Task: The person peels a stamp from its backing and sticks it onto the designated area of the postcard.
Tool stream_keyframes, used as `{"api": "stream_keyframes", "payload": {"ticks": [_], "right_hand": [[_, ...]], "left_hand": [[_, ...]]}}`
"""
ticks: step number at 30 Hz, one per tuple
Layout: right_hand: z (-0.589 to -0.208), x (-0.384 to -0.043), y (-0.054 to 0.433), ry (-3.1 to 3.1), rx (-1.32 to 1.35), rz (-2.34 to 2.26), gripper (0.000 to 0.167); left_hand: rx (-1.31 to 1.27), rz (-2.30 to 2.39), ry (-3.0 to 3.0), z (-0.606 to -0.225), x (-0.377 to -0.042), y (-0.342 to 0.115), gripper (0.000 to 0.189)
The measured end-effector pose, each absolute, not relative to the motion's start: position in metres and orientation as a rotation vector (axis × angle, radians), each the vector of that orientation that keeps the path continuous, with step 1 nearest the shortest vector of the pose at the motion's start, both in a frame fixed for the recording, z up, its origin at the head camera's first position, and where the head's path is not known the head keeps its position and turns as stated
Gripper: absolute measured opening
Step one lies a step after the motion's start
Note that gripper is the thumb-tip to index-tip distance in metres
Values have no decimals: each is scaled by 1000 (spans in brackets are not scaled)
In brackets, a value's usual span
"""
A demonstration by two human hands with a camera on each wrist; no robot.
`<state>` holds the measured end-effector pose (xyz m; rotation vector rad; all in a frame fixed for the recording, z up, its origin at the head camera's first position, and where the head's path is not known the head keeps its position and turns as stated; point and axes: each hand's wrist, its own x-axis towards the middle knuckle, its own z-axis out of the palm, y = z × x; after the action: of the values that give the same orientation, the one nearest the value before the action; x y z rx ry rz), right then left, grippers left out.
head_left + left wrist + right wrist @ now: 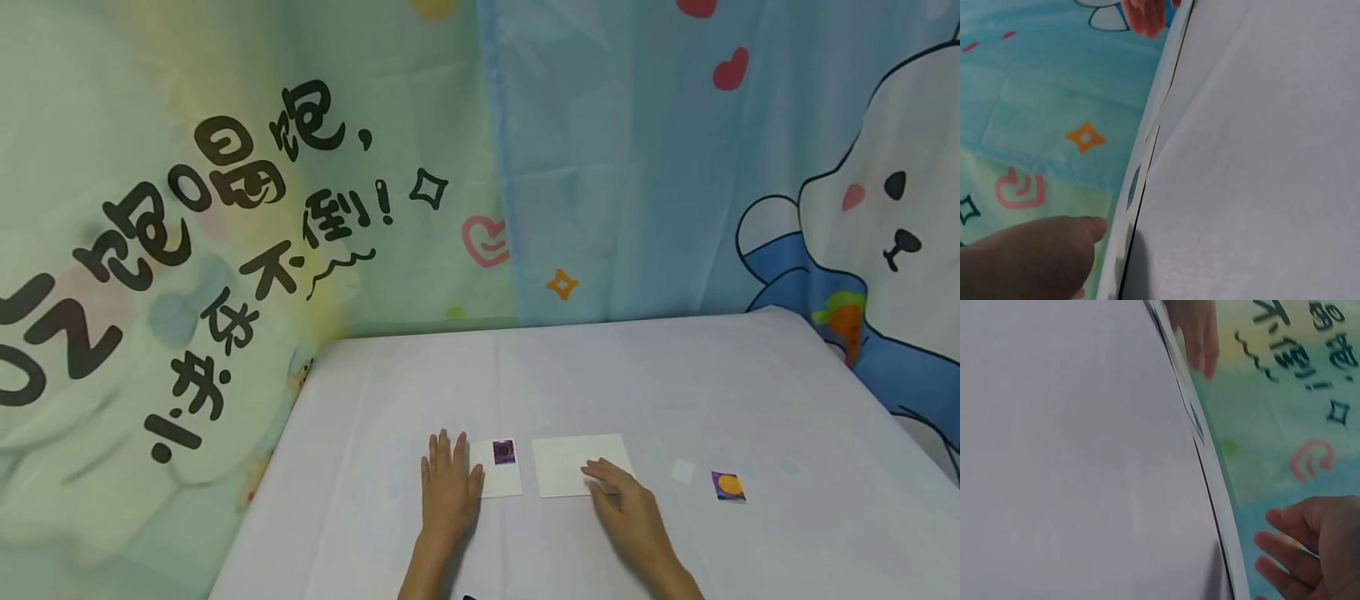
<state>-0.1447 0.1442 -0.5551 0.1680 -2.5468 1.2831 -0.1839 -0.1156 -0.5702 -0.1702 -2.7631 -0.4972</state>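
My left hand (448,492) lies palm down with straight fingers over the left part of a white card (498,482), covering that side. The card bears a small dark purple square picture (503,452). To its right is a blank white card (555,468). Over this card's lower right part is my right hand (626,504), its fingers loosely bent and nothing seen between them. In the right wrist view its thumb and fingers (1294,562) stand apart. Whether it touches the card I cannot tell. The left thumb (1047,250) shows in the left wrist view.
Right of the right hand lie a pale, thin square (683,472) and a small purple picture square with an orange disc (729,486). A white cloth covers the table (420,375). Printed curtains (600,167) hang behind it. A dark object pokes in at the bottom edge.
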Motion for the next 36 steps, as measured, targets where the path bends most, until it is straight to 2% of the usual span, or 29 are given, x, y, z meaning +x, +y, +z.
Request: {"api": "stream_keyframes", "payload": {"ticks": [9, 16, 20, 36], "right_hand": [[-541, -134, 236, -2595, -72, 1076, 31], [-556, -131, 280, -2678, -120, 967, 45], [-565, -127, 292, -2747, -163, 938, 51], [-572, -123, 303, -2797, -182, 848, 43]], "left_hand": [[-516, -390, -2699, -552, -169, -73, 61], [-709, -254, -2729, -558, -164, -42, 69], [-754, -240, -2780, -565, -163, -30, 69], [-800, -187, -2859, -579, -157, -21, 61]]}}
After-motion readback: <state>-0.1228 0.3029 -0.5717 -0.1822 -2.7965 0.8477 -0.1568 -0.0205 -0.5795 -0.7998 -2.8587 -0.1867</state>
